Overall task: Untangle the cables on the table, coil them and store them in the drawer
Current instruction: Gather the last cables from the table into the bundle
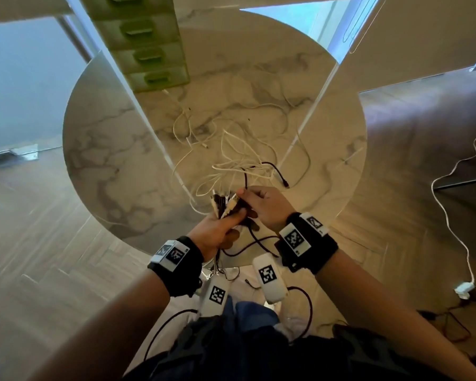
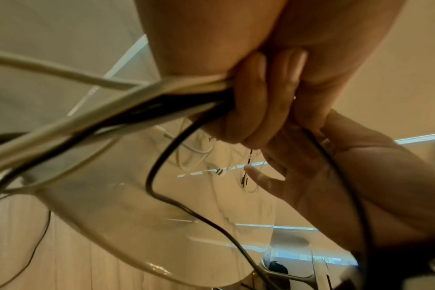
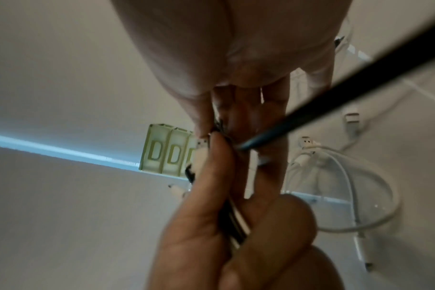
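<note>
- Head view first: the left hand [image 1: 217, 232] is clenched round a bundle of white and dark cable ends [image 1: 226, 203], thumb pressed across them, just above the near rim of the table.
- Left wrist view confirms it, with fingers [image 2: 251, 109] curled tight on several white and black cords [image 2: 127, 106] that fan out from the fist.
- Right hand [image 1: 264, 207] sits touching the left, its fingertips pinching at the plug ends sticking out of that bundle.
- Right wrist view: thumb and fingers [image 3: 276, 109] come together on the plugs, and a thin black cable [image 3: 335, 98] crosses in front of them.
- Farther out, a loose tangle of thin white cables [image 1: 231, 144] sprawls across the round marble-patterned table [image 1: 99, 138], with one dark cable [image 1: 275, 171] looping through its near edge.
- At the far side of the table stands a pale green plastic drawer unit [image 1: 149, 45], every drawer pushed in.
- To the right, another white cord [image 1: 451, 229] trails over the wooden floor.
</note>
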Motion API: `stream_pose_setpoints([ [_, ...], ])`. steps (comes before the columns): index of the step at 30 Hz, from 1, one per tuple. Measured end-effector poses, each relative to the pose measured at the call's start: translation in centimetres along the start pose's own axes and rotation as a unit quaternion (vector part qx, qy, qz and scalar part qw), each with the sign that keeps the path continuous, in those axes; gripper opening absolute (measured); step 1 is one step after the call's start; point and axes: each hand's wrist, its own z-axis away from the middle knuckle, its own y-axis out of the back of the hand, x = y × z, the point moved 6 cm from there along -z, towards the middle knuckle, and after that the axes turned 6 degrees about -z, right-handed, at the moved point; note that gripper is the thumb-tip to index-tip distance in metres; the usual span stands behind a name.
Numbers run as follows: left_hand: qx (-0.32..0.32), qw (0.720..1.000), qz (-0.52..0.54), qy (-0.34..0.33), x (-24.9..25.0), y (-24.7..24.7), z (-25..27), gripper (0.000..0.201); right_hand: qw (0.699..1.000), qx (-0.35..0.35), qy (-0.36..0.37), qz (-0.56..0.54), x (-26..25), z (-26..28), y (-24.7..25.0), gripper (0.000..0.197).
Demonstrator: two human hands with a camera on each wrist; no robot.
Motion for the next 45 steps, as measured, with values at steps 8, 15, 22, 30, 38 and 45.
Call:
stream_pose_setpoints([
  [8,0.111,0.993,-0.018,-0.021,-0.5,0.6,-1.8,0.029,0.986,0.130,0.064,0.085,1.0,0.1,3.2,0.015],
  [15,0.025,0.996,0.085,-0.018,0.7,0.4,-3.5,0.035,0.975,0.026,0.013,0.222,3.2,2.4,2.8,0.017],
  [22,0.036,0.987,0.159,-0.004,0.6,0.4,-4.9,0.030,0.953,0.007,0.085,0.291,5.9,5.9,3.0,0.018],
  [30,0.062,0.984,0.162,-0.047,1.7,1.3,-4.6,0.024,0.903,-0.012,-0.022,0.428,11.7,7.0,5.2,0.031],
  [38,0.084,0.994,0.058,-0.046,0.5,-0.7,-4.2,0.019,0.973,0.066,0.020,0.220,4.2,3.0,1.2,0.038],
  [45,0.037,0.999,-0.010,-0.034,0.2,0.5,-4.9,0.032,0.974,0.107,0.032,0.199,4.9,2.8,2.7,0.019],
])
